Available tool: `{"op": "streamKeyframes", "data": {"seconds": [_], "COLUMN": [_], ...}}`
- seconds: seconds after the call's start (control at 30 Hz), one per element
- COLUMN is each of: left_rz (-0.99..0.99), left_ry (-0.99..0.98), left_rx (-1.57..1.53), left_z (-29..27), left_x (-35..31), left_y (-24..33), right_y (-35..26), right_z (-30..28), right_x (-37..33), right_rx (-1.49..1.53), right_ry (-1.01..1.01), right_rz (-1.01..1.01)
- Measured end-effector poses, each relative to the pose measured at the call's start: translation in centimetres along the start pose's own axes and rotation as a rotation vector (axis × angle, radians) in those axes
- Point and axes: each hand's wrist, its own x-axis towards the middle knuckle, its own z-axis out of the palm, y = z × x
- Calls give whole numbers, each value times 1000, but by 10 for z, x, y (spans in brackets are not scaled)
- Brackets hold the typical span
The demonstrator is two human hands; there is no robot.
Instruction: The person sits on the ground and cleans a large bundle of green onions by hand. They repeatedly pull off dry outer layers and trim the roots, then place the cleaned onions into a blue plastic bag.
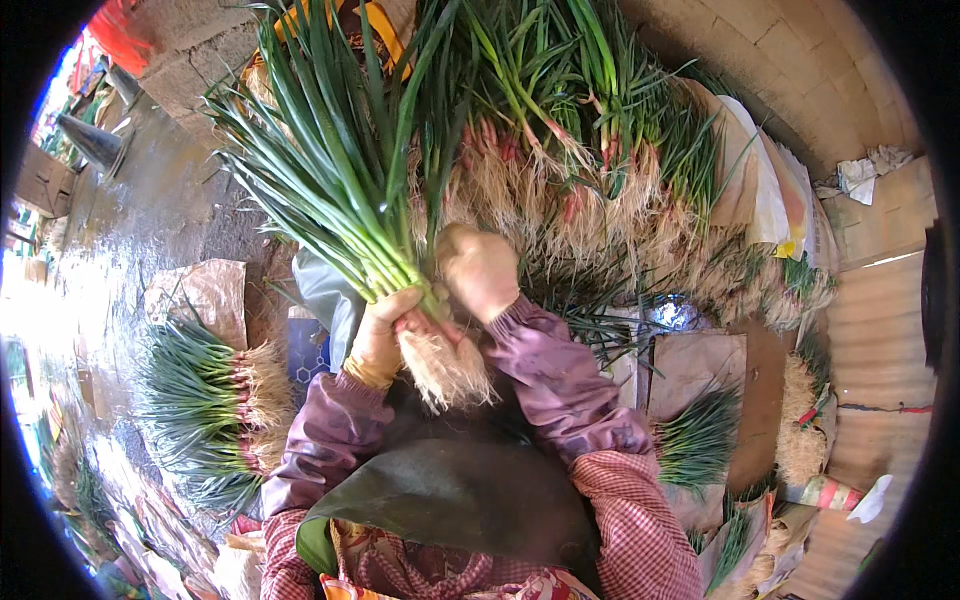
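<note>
My left hand [382,335] is wrapped round the lower stems of a large bunch of green onions [350,160]. Its long green leaves fan up and to the left. Below the grip hang the pinkish bases and a pale mass of roots [440,370]. Right beside the stems is my right hand [478,265], curled closed and slightly blurred; what its fingers hold, if anything, is hidden. Beyond the hands lies a big heap of green onions [610,130], with red-tinged bases and tangled roots toward me.
On the left, tied-looking bundles of green onions [205,400] lie on wet ground near a brown paper piece [205,295]. More onions [700,435] rest on cardboard at the right. A corrugated wall [880,370] bounds the right side. A dark apron [460,480] covers my lap.
</note>
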Motion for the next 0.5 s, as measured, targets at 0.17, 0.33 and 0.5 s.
{"op": "streamKeyframes", "data": {"seconds": [0.17, 0.33, 0.5], "left_rz": [97, 31, 69], "left_ry": [-253, -132, -395], "left_rx": [-302, -359, -334], "left_z": [-12, -35, -7], "left_x": [-21, -4, -12], "left_y": [4, -4, 2], "right_y": [101, 41, 34], "right_z": [-3, -30, 16], "right_x": [-19, 10, 127], "right_rx": [-285, -346, -447], "right_ry": [-282, -412, -199], "right_rz": [184, 96, 262]}}
